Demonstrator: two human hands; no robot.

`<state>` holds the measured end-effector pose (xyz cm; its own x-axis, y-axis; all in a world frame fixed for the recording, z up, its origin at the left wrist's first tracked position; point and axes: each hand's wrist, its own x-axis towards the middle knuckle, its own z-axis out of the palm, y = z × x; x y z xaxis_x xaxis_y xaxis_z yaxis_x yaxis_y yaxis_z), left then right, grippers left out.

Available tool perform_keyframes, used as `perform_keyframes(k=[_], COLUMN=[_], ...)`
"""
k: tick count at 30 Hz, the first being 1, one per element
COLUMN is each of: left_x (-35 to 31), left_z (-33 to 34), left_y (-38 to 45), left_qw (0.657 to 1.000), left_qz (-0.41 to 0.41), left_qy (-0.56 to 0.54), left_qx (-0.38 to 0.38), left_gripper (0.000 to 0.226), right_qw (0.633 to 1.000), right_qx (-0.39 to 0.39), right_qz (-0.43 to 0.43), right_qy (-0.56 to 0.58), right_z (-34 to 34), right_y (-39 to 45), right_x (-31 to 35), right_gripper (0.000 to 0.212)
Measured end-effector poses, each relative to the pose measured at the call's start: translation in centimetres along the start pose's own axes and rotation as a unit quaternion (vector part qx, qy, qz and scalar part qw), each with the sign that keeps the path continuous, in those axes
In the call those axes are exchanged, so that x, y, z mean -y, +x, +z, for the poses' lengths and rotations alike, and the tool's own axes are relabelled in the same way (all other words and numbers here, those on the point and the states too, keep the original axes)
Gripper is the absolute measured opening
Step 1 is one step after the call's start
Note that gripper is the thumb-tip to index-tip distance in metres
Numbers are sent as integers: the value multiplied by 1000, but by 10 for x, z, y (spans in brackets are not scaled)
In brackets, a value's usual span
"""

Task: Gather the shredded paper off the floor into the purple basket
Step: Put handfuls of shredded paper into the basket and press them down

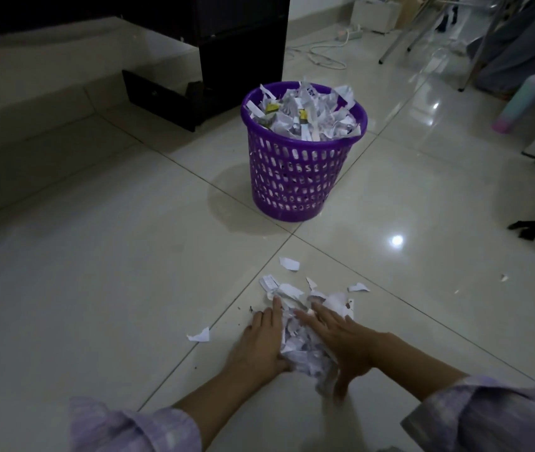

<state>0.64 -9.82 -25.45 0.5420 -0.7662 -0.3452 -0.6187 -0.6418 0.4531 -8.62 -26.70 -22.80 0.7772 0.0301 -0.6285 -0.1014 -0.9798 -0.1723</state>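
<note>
A purple slotted basket [295,177] stands on the tiled floor ahead, heaped with shredded paper [305,115] over its rim. Near me a pile of shredded paper [302,349] lies on the floor between my hands. My left hand [261,344] lies flat on the pile's left side with straight fingers. My right hand [344,344] presses on the pile's right side, fingers spread. Loose scraps lie apart: one to the left [199,335], one further ahead [289,264], more around the pile's far edge [292,288].
A black cabinet [240,37] with an open low drawer [158,99] stands behind the basket. A power strip and cord [328,50] and metal legs [403,37] are at the back right. A dark scrap [527,229] lies on the floor to the right.
</note>
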Motion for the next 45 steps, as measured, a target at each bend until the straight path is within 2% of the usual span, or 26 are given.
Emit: perform_keyframes(k=[2, 6, 11, 13, 16, 21, 23, 26, 28, 31, 33, 34, 36, 40, 45], left_x=[1, 5, 3, -1, 1, 14, 18, 22, 22, 27, 29, 29, 28, 17, -5], left_z=[-8, -13, -16, -18, -22, -27, -28, -29, -35, -49, -62, -68, -78, -94, -104], left_y=[5, 11, 20, 23, 22, 21, 23, 23, 21, 25, 26, 27, 27, 32, 42], left_qw=[1000, 998, 998, 995, 989, 980, 980, 993, 997, 999, 997, 991, 963, 901, 812], left_qz=[-2, 22, -8, -32, -46, -33, -36, 1, 17, 36, 36, 36, 23, -29, -68], left_qy=[10, 54, -21, -61, -105, -169, -177, -107, -52, -17, -65, -125, -265, -429, -579], left_qx=[-8, -30, -53, -70, -96, -97, -88, -59, -58, -34, 10, 31, 51, 57, -28], left_gripper=[114, 67, 51, 44, 33, 19, 12, 19, 31, 70, 94, 99, 91, 86, 39], right_qw=[999, 994, 991, 989, 985, 982, 981, 984, 987, 987, 981, 978, 969, 947, 910], right_qx=[-45, -107, -124, -141, -170, -186, -189, -174, -159, -151, -164, -174, -199, -264, -327], right_qz=[-8, -4, -8, 2, 13, 5, 12, 18, 23, 16, 6, 3, -10, -22, 2], right_qy=[-3, 31, 38, 42, 29, 15, 36, 29, 22, 54, 102, 119, 147, 180, 254], right_z=[5, -1, -17, -21, -25, -27, -25, -31, -37, -41, -48, -54, -70, -93, -103], right_y=[1, 9, 22, 26, 34, 36, 42, 47, 48, 54, 53, 51, 48, 47, 51], right_x=[0, 12, 27, 31, 35, 40, 40, 40, 39, 31, 26, 25, 23, 22, 24], right_gripper=[145, 140, 127, 114, 84, 36, 25, 24, 24, 13, 10, 12, 16, 19, 14])
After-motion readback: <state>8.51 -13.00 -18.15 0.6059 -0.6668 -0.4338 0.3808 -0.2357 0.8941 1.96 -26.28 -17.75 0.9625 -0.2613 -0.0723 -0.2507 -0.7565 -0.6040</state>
